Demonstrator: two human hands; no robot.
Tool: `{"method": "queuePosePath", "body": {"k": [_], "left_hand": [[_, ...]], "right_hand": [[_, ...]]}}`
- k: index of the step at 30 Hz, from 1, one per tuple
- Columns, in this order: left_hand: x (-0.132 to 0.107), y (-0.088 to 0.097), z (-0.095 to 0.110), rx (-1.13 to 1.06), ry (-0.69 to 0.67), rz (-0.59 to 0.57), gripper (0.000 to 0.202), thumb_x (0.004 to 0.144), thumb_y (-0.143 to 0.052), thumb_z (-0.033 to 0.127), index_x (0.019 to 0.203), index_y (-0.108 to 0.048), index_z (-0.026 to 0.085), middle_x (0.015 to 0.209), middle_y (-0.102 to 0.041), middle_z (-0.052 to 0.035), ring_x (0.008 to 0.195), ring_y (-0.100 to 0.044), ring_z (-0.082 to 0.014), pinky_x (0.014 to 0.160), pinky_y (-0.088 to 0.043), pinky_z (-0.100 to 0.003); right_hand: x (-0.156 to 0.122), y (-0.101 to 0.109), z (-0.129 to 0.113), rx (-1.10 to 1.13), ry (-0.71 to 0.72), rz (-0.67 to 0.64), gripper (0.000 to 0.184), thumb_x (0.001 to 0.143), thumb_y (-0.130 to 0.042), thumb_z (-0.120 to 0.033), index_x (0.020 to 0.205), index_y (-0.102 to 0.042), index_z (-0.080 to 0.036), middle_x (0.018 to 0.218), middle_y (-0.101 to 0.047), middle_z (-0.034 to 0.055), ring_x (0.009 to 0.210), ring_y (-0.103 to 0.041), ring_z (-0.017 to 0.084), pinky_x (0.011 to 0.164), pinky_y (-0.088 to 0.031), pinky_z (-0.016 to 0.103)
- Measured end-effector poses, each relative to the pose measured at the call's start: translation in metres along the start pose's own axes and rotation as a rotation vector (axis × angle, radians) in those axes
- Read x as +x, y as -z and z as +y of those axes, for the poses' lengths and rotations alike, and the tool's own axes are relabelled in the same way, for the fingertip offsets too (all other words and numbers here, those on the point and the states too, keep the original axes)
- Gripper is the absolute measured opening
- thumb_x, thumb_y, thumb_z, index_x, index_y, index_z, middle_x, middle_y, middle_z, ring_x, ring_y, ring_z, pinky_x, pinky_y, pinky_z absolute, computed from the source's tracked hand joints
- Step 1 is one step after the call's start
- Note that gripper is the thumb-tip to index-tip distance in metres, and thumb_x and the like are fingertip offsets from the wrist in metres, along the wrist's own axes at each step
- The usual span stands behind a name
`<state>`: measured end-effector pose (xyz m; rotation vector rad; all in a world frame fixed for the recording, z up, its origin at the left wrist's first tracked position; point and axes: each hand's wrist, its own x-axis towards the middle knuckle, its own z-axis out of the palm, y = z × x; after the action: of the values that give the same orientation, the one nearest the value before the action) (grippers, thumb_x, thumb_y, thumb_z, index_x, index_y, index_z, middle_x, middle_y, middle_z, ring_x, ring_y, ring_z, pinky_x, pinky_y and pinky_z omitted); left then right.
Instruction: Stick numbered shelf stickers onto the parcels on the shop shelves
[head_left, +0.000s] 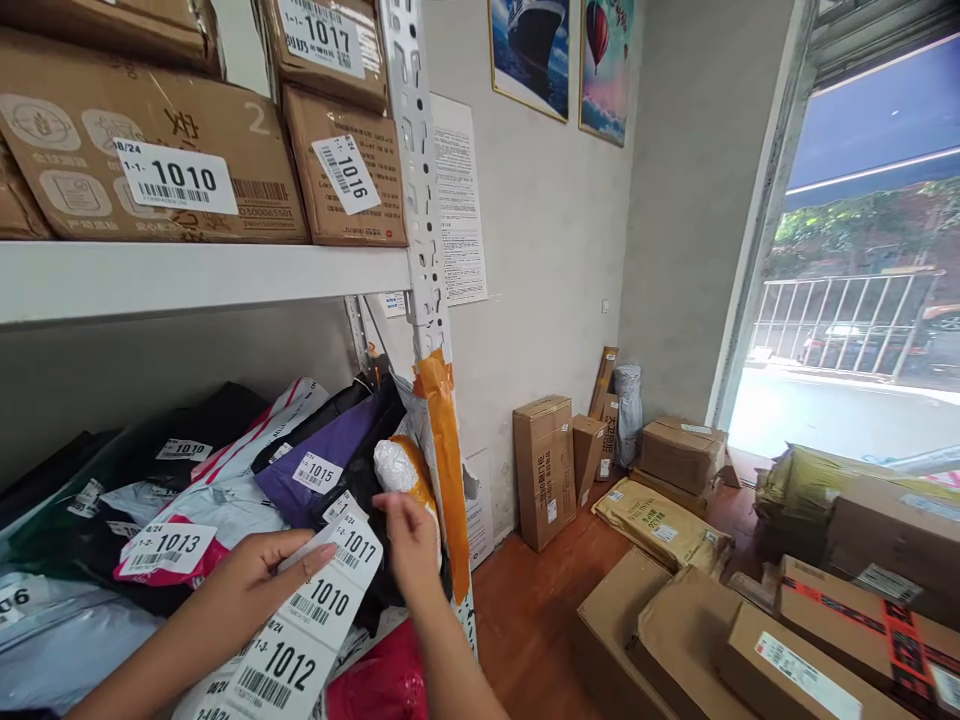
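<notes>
A strip of printed number labels hangs from my left hand, its thumb pressed flat on the strip beside the 1017 label. Just right of the strip's upper end, my right hand has its fingers curled in a pinch; whatever is between them is hidden. Behind both hands lie bagged parcels on the lower shelf. Among them are a purple parcel labelled 1015, a pink and white one labelled 1013, and a white-and-yellow wrapped bundle behind my right hand. Below the hands is a red parcel.
Numbered cardboard boxes stand on the upper shelf. A perforated white post with orange tape rises beside my right hand. Several cartons and a yellow parcel lie on the floor to the right.
</notes>
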<state>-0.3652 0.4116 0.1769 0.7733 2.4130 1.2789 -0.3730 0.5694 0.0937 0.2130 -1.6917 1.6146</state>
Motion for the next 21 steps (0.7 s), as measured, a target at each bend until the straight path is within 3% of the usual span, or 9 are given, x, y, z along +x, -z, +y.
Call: {"method": "queuePosePath", "body": {"k": [3,6,10,12,15,19,21], "left_hand": [[0.013,0.001,0.008,0.031,-0.025,-0.035,0.048,0.074,-0.054,0.064,0.063,-0.054,0.017,0.055,-0.041,0.0037,0.053,-0.036,-0.0112,0.048,-0.030,-0.021],[0.031,-0.002,0.016,0.159,-0.100,-0.027,0.043,0.074,-0.055,0.059,0.065,-0.059,0.017,0.059,-0.051,0.0018,0.059,-0.047,-0.0151,0.054,-0.035,-0.023],[0.052,-0.014,0.025,0.244,-0.176,0.015,0.038,0.073,-0.056,0.055,0.077,-0.064,0.018,0.075,-0.064,-0.0012,0.074,-0.057,-0.0199,0.065,-0.041,-0.026],[0.059,-0.021,0.027,0.302,-0.184,0.075,0.036,0.074,-0.053,0.054,0.071,-0.057,0.018,0.066,-0.060,0.0008,0.065,-0.053,-0.0174,0.059,-0.037,-0.025],[0.068,-0.026,0.030,0.330,-0.202,0.151,0.035,0.074,-0.052,0.052,0.063,-0.046,0.019,0.057,-0.049,0.0050,0.057,-0.045,-0.0136,0.054,-0.031,-0.024],[0.071,-0.023,0.035,0.141,-0.182,-0.006,0.043,0.069,-0.057,0.058,0.062,-0.036,0.021,0.052,-0.034,0.0086,0.050,-0.033,-0.0098,0.048,-0.024,-0.022],[0.067,-0.021,0.039,0.061,-0.161,-0.122,0.043,0.067,-0.058,0.060,0.066,-0.041,0.020,0.055,-0.039,0.0075,0.052,-0.035,-0.0098,0.049,-0.026,-0.021]], "right_hand": [[-0.004,0.019,-0.013,0.410,-0.241,0.012,0.052,0.080,-0.050,-0.063,0.092,-0.072,-0.017,0.083,-0.070,0.0083,0.072,-0.061,0.018,0.058,-0.045,0.026],[-0.010,0.028,-0.024,0.522,-0.290,-0.066,0.040,0.064,-0.074,-0.052,0.082,-0.072,-0.016,0.069,-0.067,0.0022,0.056,-0.053,0.011,0.049,-0.040,0.021],[-0.013,0.023,-0.022,0.596,-0.320,0.213,0.035,0.056,-0.083,-0.040,0.074,-0.066,-0.016,0.068,-0.068,0.0012,0.060,-0.057,0.013,0.059,-0.046,0.025],[-0.011,0.020,-0.016,0.633,-0.341,0.304,0.036,0.056,-0.083,-0.040,0.077,-0.065,-0.016,0.071,-0.069,0.0019,0.062,-0.059,0.014,0.061,-0.047,0.025],[-0.006,0.022,-0.010,0.649,-0.352,0.336,0.037,0.059,-0.081,-0.041,0.080,-0.066,-0.016,0.075,-0.068,0.0026,0.065,-0.059,0.013,0.061,-0.047,0.025],[0.000,0.033,-0.011,0.820,-0.417,0.217,0.035,0.053,-0.085,-0.038,0.073,-0.066,-0.016,0.067,-0.065,-0.0006,0.057,-0.055,0.010,0.055,-0.044,0.022],[-0.001,0.040,-0.013,0.897,-0.444,0.123,0.034,0.054,-0.085,-0.039,0.069,-0.065,-0.017,0.063,-0.064,-0.0016,0.055,-0.054,0.009,0.055,-0.044,0.021]]}}
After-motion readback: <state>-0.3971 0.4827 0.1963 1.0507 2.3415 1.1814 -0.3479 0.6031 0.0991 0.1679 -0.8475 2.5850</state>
